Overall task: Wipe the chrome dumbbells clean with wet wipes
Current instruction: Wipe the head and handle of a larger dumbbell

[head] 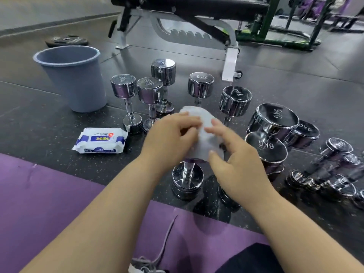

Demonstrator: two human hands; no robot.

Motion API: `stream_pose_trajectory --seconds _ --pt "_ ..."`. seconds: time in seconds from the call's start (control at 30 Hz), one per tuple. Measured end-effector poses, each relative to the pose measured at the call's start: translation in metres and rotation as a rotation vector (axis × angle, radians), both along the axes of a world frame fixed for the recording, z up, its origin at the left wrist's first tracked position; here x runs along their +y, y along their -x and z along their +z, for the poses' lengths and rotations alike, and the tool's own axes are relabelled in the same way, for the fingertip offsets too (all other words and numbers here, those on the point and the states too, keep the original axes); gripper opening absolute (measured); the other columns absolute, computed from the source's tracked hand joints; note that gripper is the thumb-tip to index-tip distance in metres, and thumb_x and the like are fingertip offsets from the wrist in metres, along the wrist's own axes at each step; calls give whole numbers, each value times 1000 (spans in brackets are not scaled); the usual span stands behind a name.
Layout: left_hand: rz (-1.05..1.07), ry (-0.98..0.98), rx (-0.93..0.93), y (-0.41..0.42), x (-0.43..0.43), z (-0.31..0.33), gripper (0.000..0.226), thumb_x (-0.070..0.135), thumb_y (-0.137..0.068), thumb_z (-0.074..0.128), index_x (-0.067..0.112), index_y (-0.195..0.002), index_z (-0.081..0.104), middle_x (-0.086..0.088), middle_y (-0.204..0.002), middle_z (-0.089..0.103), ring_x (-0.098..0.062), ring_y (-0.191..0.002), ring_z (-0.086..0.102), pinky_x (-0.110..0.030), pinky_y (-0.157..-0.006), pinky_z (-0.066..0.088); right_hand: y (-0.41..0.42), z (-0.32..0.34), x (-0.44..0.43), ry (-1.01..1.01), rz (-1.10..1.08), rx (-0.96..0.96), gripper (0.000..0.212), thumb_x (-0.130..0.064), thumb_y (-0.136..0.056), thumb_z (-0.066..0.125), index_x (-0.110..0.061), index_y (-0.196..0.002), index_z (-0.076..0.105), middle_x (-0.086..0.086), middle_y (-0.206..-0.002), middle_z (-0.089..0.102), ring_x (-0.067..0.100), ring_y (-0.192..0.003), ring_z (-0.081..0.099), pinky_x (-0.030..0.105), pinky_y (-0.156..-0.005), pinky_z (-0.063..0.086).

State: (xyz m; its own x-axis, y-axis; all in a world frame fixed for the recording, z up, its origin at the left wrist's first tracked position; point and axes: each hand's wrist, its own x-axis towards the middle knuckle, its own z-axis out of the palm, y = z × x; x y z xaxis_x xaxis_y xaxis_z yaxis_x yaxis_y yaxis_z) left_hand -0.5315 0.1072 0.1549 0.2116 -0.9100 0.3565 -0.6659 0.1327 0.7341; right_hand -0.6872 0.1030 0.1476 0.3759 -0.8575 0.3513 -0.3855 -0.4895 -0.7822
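White wet wipe (204, 134), pinched by left hand (171, 134) and cupped by right hand (238, 164), covers an upright dumbbell (187, 180) on the floor; wiping underway, handle probably next.

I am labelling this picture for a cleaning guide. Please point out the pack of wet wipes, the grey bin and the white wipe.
pack of wet wipes (100, 140): head view, middle of its printed top.
grey bin (78, 85): head view, bare outer wall.
white wipe (205, 146): head view, its lower middle.
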Motion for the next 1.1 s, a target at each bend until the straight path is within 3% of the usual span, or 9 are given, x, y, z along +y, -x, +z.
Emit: stream_pose_trajectory --seconds 0.2,0.3,0.4,0.5,0.67,0.77,0.87,1.0,1.1 --pt "213 -8 -348 -7 10 9 35 2 -83 51 16 -105 76 -4 -114 69 -27 -102 62 -33 -86 45 -9 -16 -16 -457 -133 -243 77 6 -83 56 -21 -151 32 -13 -132 53 5 -124 52 22 -101 43" --pt "40 -109 -395 19 2 12 38 21 -91 37 13 -115 66 -8 -123 62 -27 -113 55 -32 -89 37 -15 -25 -20 -416 -77 -141 60 -4 -77 66 -31 -129 56 -16 -101 69 6 -93 65 35 -84 55" --pt "-25 -383 -591 26 -26 16 59 42 -102 22 13 -154 24 -12 -162 17 -23 -150 14 -37 -120 12 -16 -28 -25 -394 -34 -200 44 1 -73 72 -26 -105 60 0 -90 73 17 -82 65 40 -75 53" --pt "41 -571 -603 17 -37 21 65 46 -103 17 14 -157 -1 -9 -164 -9 -21 -151 -8 -46 -121 -5 -10 -33 -25 -440 -1 -156 48 -13 -67 84 -31 -102 56 -11 -89 70 11 -83 65 25 -73 51" --pt "-102 -365 -801 34 5 6 59 52 -103 15 32 -157 2 10 -164 -4 -14 -151 -6 -41 -120 -7 -14 -34 -23 -528 96 -187 40 -22 -99 50 -13 -139 49 8 -128 63 16 -115 62 19 -89 50" --pt "-4 -434 -710 24 -11 11 63 50 -103 16 19 -157 5 -5 -165 -1 -22 -151 2 -40 -121 5 -16 -36 -25 -672 102 -349 48 -8 -89 68 -20 -131 50 -7 -109 67 -5 -83 66 16 -70 54" --pt "118 -464 -712 22 -1 5 62 48 -103 13 20 -157 2 -4 -165 -5 -25 -151 -3 -46 -120 -6 -14 -50 -27 -545 31 -225 81 -2 -78 78 -24 -145 38 -9 -113 67 2 -97 66 24 -77 56" --pt "-54 -289 -852 49 17 -5 54 46 -103 9 33 -156 12 1 -165 -5 -20 -151 -9 -43 -117 -13 -11 -48 -32 -371 80 -93 35 -27 -106 39 -16 -139 49 5 -121 66 13 -106 64 21 -85 53" --pt "41 -340 -764 47 -16 6 55 42 -105 15 26 -157 7 -9 -164 8 -27 -150 8 -43 -120 7 -12 -49 -31 -483 83 -250 48 -3 -91 64 -17 -134 49 -9 -107 63 8 -97 62 24 -88 54"
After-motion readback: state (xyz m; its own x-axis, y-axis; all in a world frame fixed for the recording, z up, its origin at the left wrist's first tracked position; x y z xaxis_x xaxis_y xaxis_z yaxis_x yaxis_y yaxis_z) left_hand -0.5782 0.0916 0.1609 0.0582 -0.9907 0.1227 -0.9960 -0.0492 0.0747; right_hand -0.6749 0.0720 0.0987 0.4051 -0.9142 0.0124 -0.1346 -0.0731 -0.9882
